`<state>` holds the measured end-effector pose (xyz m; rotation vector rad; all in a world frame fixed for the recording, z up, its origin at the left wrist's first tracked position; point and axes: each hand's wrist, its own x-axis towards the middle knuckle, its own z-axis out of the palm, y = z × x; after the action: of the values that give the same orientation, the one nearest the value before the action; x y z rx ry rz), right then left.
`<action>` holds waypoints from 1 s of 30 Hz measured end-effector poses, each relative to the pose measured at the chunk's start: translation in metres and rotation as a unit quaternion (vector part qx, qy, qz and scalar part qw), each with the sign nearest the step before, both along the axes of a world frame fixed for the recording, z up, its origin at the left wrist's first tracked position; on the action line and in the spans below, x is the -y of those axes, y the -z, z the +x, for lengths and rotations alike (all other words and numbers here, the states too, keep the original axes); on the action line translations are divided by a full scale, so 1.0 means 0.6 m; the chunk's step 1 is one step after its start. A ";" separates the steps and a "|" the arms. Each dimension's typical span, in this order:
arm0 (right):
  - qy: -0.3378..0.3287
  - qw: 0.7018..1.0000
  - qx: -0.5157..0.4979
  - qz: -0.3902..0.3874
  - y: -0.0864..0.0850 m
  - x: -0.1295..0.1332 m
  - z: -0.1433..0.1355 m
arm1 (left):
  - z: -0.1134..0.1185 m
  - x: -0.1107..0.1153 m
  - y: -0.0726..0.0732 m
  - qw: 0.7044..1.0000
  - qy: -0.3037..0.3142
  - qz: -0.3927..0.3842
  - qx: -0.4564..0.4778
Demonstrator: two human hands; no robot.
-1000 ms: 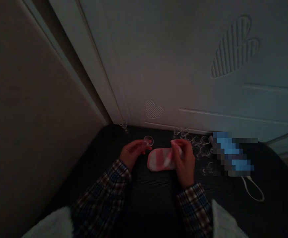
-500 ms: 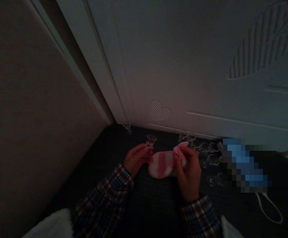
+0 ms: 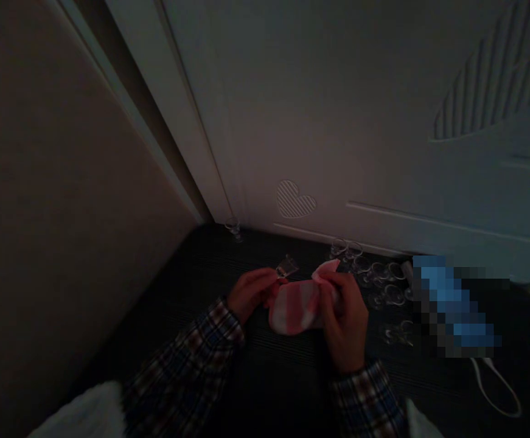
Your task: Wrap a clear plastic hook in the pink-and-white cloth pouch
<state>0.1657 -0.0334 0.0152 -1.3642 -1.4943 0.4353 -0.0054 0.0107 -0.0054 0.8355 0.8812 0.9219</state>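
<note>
My left hand (image 3: 253,293) is closed around the lower part of a small clear stemmed glass (image 3: 287,266), whose bowl tilts to the right above the fingers. The base of that glass is hidden by the fingers. A pink and white striped cloth (image 3: 294,307), shaped like a small sock, hangs between my hands. My right hand (image 3: 344,319) pinches its gathered upper edge, and a pink flap sticks up past the fingertips. The cloth's left end touches or lies close to my left fingers; I cannot tell which.
Several small stemmed glasses (image 3: 378,272) stand to the right on the dark table (image 3: 274,383). One lone glass (image 3: 233,227) stands at the back left corner. A blurred-out blue object (image 3: 451,304) with a white strap loop (image 3: 497,389) lies at the right. A white panel (image 3: 338,121) rises behind.
The glass in my left hand has tipped from nearly upright to leaning right. The cloth has shifted slightly left, closer to the left fingers, with my right hand still gripping it.
</note>
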 end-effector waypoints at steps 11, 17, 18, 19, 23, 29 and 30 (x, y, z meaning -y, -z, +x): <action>-0.064 0.997 -0.011 -0.041 0.005 -0.004 -0.007 | 0.004 0.000 0.007 0.989 0.066 0.084 -0.098; -0.068 0.994 -0.067 -0.056 0.006 -0.010 -0.006 | 0.008 0.003 0.005 0.967 0.082 0.151 -0.186; -0.075 0.992 -0.083 -0.061 0.005 -0.011 -0.005 | 0.008 0.003 0.004 0.962 0.081 0.163 -0.205; -0.089 0.989 -0.100 -0.065 0.004 -0.012 -0.005 | 0.007 0.003 0.003 0.955 0.074 0.177 -0.225; -0.182 0.965 -0.174 -0.077 0.002 -0.016 -0.002 | 0.004 0.001 0.005 0.931 0.016 0.228 -0.285; -0.250 0.926 -0.243 -0.141 0.021 -0.026 0.009 | -0.001 0.003 0.010 0.892 -0.018 0.287 -0.350; -0.264 0.917 -0.254 -0.157 0.024 -0.027 0.010 | -0.001 0.004 0.011 0.885 -0.021 0.295 -0.359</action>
<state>0.1718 -0.0173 0.0008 -0.9482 -1.3633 1.3179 -0.0059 0.0085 -0.0117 1.7633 1.2738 0.9384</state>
